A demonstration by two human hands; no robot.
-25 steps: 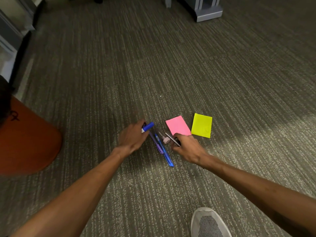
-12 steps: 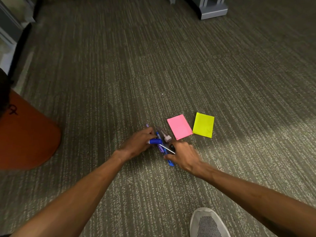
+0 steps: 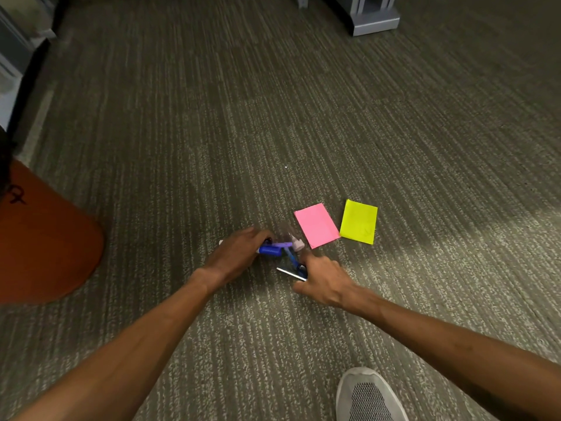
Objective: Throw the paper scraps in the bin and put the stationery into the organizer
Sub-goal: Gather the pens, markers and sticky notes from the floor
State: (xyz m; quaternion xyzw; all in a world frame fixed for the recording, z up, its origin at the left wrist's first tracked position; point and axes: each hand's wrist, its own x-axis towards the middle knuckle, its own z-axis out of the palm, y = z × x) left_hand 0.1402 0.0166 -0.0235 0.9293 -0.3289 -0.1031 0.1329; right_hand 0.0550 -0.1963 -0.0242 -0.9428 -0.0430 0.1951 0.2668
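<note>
On the grey carpet lies a small heap of pens and markers between my two hands. My left hand [image 3: 239,253] is closed around a blue marker [image 3: 269,250] and a purple pen [image 3: 282,245]. My right hand [image 3: 323,279] grips a silver pen [image 3: 290,273], with a blue pen [image 3: 292,259] beside its fingers. A small pink-white eraser-like piece [image 3: 298,244] lies just beyond. A pink sticky-note pad [image 3: 316,224] and a yellow sticky-note pad [image 3: 358,221] lie flat to the right of the pens, touching at one corner.
An orange rounded object [image 3: 45,241] with a black scribble stands at the left edge. A grey metal furniture base [image 3: 372,16] sits at the far top. My grey shoe [image 3: 367,396] shows at the bottom. Carpet extends all around.
Both hands have drawn the pens together into a tighter bunch. My left hand laid the blue marker down flat and my right hand slid a little nearer to me with the silver pen.
</note>
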